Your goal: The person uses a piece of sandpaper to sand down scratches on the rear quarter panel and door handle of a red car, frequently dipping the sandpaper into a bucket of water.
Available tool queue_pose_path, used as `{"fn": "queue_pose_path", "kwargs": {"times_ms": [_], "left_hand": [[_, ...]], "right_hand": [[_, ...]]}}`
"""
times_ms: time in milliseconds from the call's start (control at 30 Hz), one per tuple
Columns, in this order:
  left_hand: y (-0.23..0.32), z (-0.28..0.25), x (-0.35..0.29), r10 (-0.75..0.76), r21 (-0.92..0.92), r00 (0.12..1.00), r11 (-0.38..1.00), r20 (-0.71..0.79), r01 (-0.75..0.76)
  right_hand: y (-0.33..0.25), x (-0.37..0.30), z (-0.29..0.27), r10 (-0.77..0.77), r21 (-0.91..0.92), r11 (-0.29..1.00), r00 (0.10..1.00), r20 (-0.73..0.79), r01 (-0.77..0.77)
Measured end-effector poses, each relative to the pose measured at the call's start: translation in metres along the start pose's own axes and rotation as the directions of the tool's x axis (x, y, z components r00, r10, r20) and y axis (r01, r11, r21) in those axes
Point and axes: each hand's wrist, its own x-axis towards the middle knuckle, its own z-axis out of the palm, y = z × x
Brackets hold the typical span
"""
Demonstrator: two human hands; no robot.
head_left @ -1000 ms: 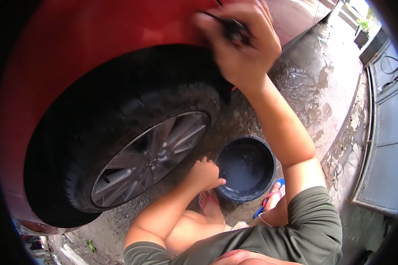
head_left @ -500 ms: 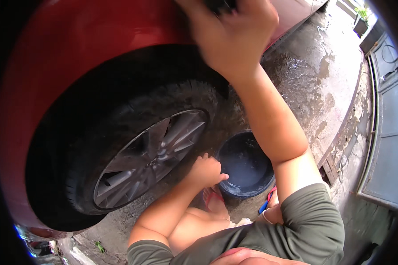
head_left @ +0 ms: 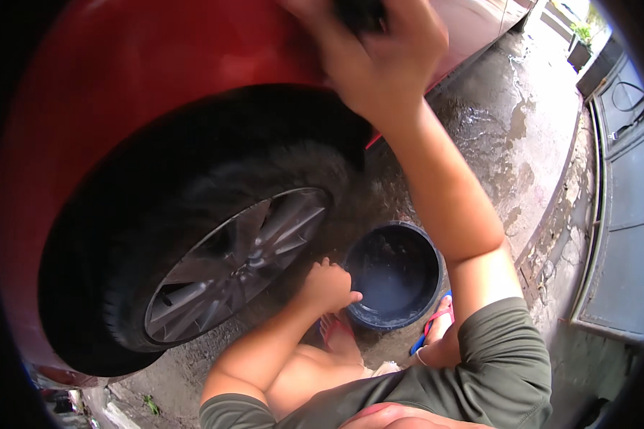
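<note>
My right hand [head_left: 390, 68] is raised against the red car body [head_left: 186, 50], above the wheel arch. Its fingers bend around something dark [head_left: 361, 13], blurred and cut off by the top edge, whose kind I cannot make out. My left hand [head_left: 330, 286] hangs low between the wheel [head_left: 247, 264] and a dark round tub [head_left: 393, 275]. Its thumb stands apart from loosely bent fingers, and nothing shows in it. The tub, holding cloudy greyish water, sits on the ground just right of that hand. Grey spokes and a black tyre make up the wheel.
Wet, stained concrete [head_left: 479, 143] stretches along the car's side. My sandalled feet [head_left: 440, 322] are close to the tub. A grey metal gate [head_left: 622, 264] lines the right side, and a potted plant [head_left: 581, 46] stands at the far right.
The wheel and tub appear slightly lower as the view shifts. My right hand remains at the car body, its position a little changed. My left hand stays beside the tub.
</note>
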Motion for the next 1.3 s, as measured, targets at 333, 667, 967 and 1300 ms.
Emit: {"fn": "queue_pose_path", "kwargs": {"times_ms": [333, 667, 967, 1300], "left_hand": [[0.003, 0.001, 0.004, 0.035, -0.005, 0.999, 0.999, -0.029, -0.035], [0.002, -0.005, 0.008, 0.023, 0.061, 0.999, 0.998, 0.027, -0.024], [0.003, -0.011, 0.005, 0.017, 0.063, 0.993, 0.998, 0.114, -0.024], [0.001, -0.014, -0.004, 0.017, 0.038, 0.997, 0.999, 0.075, -0.020]], "right_hand": [[-0.013, 0.036, 0.031, -0.306, 0.001, 0.951, 0.943, -0.132, 0.308], [-0.057, 0.019, 0.049, -0.347, -0.201, 0.927, 0.927, -0.143, 0.316], [-0.052, 0.012, 0.058, -0.303, -0.150, 0.951, 0.915, -0.265, 0.271], [-0.014, -0.037, 0.023, 0.045, -0.067, 0.995, 0.940, -0.337, -0.072]]}}
